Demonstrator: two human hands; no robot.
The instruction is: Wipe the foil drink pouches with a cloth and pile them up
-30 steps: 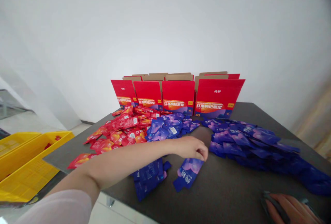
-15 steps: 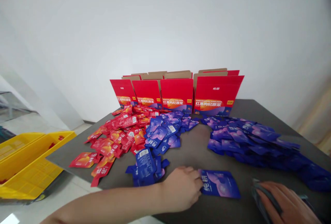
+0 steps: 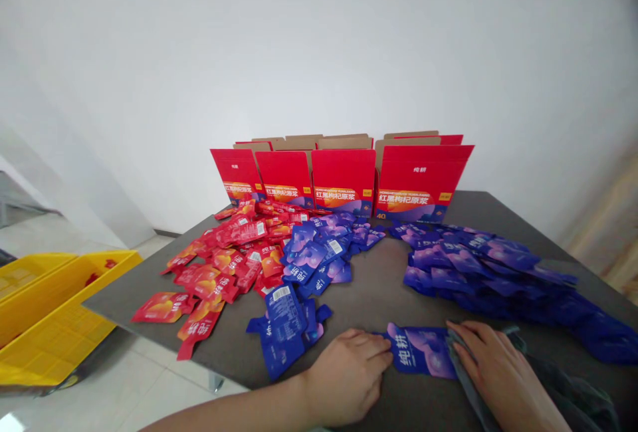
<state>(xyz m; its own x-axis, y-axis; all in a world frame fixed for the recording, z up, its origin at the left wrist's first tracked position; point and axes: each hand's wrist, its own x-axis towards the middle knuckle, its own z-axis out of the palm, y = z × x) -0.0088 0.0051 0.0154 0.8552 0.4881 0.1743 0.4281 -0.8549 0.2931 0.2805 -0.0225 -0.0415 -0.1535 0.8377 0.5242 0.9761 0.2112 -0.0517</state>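
Note:
A blue pouch (image 3: 421, 350) with a purple berry print lies flat on the dark table between my hands. My left hand (image 3: 349, 372) is closed on the pouch's left end, fingers curled over it. Over its right end, my right hand (image 3: 491, 365) presses a grey-green cloth (image 3: 468, 379), gripped under the fingers. More of the cloth trails off to the right beneath my wrist. Left of my left hand lies a small heap of blue pouches (image 3: 284, 322). A long pile of blue pouches (image 3: 478, 266) spreads behind my right hand.
Red pouches (image 3: 219, 272) and another blue pile (image 3: 319, 252) cover the table's left and middle. Open red cartons (image 3: 343, 179) stand in rows at the back, before a white wall. Yellow crates (image 3: 64, 319) sit beyond the table's left edge (image 3: 107, 312).
My right hand has moved left with the cloth, from beside the pouch onto its right end. My left hand still holds the other end; the pouch has shifted slightly.

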